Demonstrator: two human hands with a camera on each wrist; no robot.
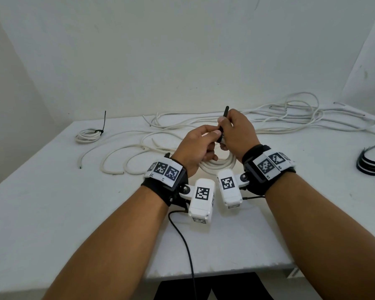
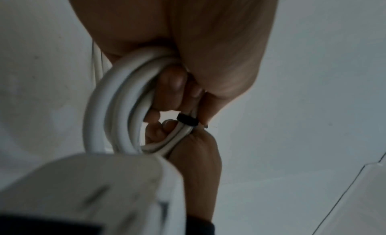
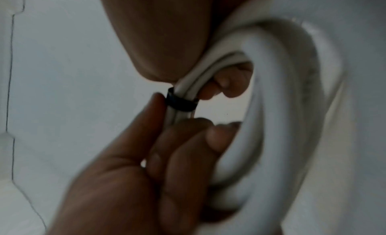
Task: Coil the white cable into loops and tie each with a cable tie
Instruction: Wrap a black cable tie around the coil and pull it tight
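Note:
A small coil of white cable point(image 1: 217, 163) is held just above the white table point(image 1: 52, 213), at its centre. A black cable tie point(image 1: 225, 114) runs round the coil's strands; its band shows in the left wrist view point(image 2: 187, 120) and in the right wrist view point(image 3: 180, 103). My left hand point(image 1: 204, 139) grips the coil beside the band, fingers curled through the loop point(image 2: 117, 98). My right hand point(image 1: 225, 126) pinches the tie's tail, which sticks up past the thumb. The tie's head is hidden between the fingers.
A tied coil point(image 1: 89, 135) with its tie tail upright lies at the back left. Loose white cable point(image 1: 290, 113) sprawls across the back, and cut lengths point(image 1: 117, 156) curve left of my hands. Spare black ties point(image 1: 370, 165) lie at the right edge.

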